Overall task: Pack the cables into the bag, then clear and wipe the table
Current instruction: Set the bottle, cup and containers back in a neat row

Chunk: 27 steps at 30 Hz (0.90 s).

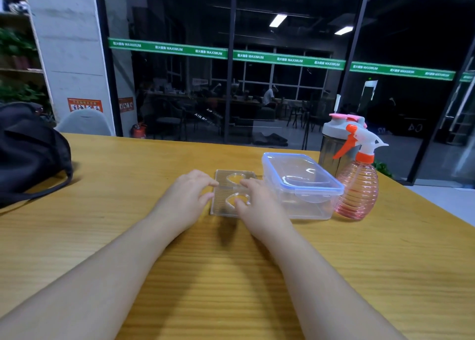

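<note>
A flat clear ribbed plastic tray (223, 185) with two finger holes lies on the wooden table (128, 236) in the middle. My left hand (189, 197) touches its left edge with bent fingers. My right hand (253, 200) rests on the tray, with its fingers curled at the two holes. A black bag (28, 154) sits at the table's left edge. No cables are visible.
A clear lidded container (300, 185) with a blue-rimmed lid stands right of the tray. Beyond it are a pink spray bottle (358, 188) and a grey shaker bottle (334, 144). A glass wall runs behind the table's far edge.
</note>
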### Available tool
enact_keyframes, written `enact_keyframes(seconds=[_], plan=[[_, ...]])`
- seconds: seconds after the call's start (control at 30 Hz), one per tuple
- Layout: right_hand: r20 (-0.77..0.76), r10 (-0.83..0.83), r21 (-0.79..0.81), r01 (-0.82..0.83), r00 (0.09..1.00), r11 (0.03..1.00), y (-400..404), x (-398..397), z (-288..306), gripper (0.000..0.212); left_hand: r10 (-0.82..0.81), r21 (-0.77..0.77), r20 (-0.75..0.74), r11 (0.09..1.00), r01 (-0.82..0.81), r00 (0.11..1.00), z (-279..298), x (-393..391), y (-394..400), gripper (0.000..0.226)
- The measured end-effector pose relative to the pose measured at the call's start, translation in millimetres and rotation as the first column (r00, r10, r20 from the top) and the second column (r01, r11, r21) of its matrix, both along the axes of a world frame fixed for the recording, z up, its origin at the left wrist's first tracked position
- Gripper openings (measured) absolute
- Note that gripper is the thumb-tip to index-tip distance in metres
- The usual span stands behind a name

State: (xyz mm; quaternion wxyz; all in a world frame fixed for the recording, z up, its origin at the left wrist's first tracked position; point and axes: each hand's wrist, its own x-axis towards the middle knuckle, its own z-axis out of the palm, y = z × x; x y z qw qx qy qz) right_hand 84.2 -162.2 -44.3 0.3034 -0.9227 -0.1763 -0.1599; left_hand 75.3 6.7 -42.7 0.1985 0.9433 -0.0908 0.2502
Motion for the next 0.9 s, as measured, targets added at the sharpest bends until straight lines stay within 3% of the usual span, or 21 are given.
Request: enact_keyframes(seconds=[0.17, 0.27, 0.43, 0.63, 0.8, 0.9], plan=[[0.175, 0.096, 0.101, -0.115, 0.98, 0.988, 11, -11, 12, 0.043, 0.278, -0.073, 0.208, 0.961, -0.268, 0.938, 22, -5, 43, 0.029], [0.192, 0.19, 0.015, -0.196, 0.963, 0.981, 25, -17, 11, 0.044, 0.427, -0.025, 0.211, 0.902, -0.431, 0.88, 20, -1, 76, 0.032], [0.087, 0.284, -0.219, -0.26, 0.955, 0.941, 41, -16, 3, 0.042, 0.517, 0.046, 0.119, 0.85, -0.525, 0.848, 13, 5, 105, 0.033], [-0.009, 0.394, -0.373, -0.368, 0.919, 0.852, 63, -15, 8, 0.038, 0.719, 0.325, 0.013, 0.654, -0.683, 0.695, 11, 12, 150, 0.042], [-0.179, 0.323, -0.505, -0.369, 0.929, 0.78, 89, -14, 3, 0.029, 0.782, 0.452, 0.023, 0.547, -0.704, 0.622, 11, 6, 204, 0.037], [-0.215, 0.262, -0.509, -0.337, 0.941, 0.792, 95, -11, 10, 0.029, 0.84, 0.466, 0.023, 0.47, -0.75, 0.542, 14, 0, 229, 0.045]])
